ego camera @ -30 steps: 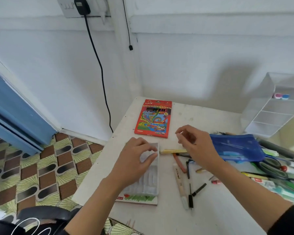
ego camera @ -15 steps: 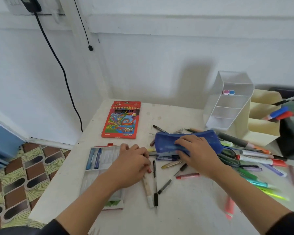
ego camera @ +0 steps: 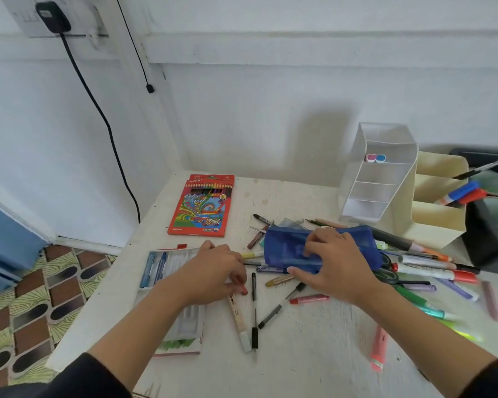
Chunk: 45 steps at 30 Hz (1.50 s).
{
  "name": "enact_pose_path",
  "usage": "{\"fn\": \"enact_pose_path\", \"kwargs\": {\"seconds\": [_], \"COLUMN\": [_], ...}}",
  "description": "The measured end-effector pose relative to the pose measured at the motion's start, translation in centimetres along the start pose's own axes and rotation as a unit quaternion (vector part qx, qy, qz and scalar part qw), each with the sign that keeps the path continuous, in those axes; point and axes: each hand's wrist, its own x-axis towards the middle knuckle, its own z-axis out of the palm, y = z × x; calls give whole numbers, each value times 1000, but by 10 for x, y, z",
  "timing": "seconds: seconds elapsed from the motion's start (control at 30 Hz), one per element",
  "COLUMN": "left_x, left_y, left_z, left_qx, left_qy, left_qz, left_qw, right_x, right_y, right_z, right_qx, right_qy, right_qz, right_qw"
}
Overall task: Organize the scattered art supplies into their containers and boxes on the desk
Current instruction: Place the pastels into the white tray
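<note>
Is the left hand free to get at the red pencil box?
Probably yes: only bare desk lies between the left hand and the red pencil box, though it seems to pinch a red crayon.

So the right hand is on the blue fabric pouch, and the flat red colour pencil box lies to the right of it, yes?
Not quite. The right hand is on the blue fabric pouch, but the flat red colour pencil box lies to the left of it, not the right; the head view shows this.
</note>
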Motion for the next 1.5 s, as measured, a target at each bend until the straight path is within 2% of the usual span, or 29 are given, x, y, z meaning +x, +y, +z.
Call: {"fn": "enact_pose_path", "kwargs": {"seconds": [0.17, 0.3, 0.43, 0.5, 0.6, 0.7, 0.8, 1.07, 1.27, 1.4, 1.5], "left_x": [7, 6, 10, 16, 31, 47, 61, 72, 66, 56, 48], "left_y": [-5, -11, -14, -17, -16, -10, -6, 4, -3, -11, -15], "left_z": [-3, -7, -11, -9, -5, -1, 5, 10, 10, 9, 4], "left_qx": [16, -74, -235, -271, -256, -244, -215, -192, -245, -282, -319], "left_qy": [-26, -8, 96, 164, 198, 189, 174, 180, 203, 234, 255], "left_qz": [49, 44, 9, -36, -96, -125, -155, -183, -190, -199, -199], "left_qw": [998, 996, 967, 948, 941, 943, 948, 947, 929, 909, 891], "right_x": [23, 42, 47, 46, 40, 32, 25, 6, 27, 60, 81], "right_y": [-2, 1, 8, 9, 12, 15, 16, 12, -8, -23, -36], "right_z": [-5, 2, 1, -1, -5, -14, -25, -32, -21, 0, 17], "right_qx": [42, 9, 9, 9, 10, 85, 122, 59, 81, 81, 23], "right_qy": [-16, -129, -118, -110, -102, -86, -106, -198, -104, -95, -92], "right_qz": [32, 41, 69, 83, 97, 111, 81, 44, 15, -28, -57], "right_qw": [998, 991, 991, 990, 990, 986, 984, 977, 991, 992, 994]}}
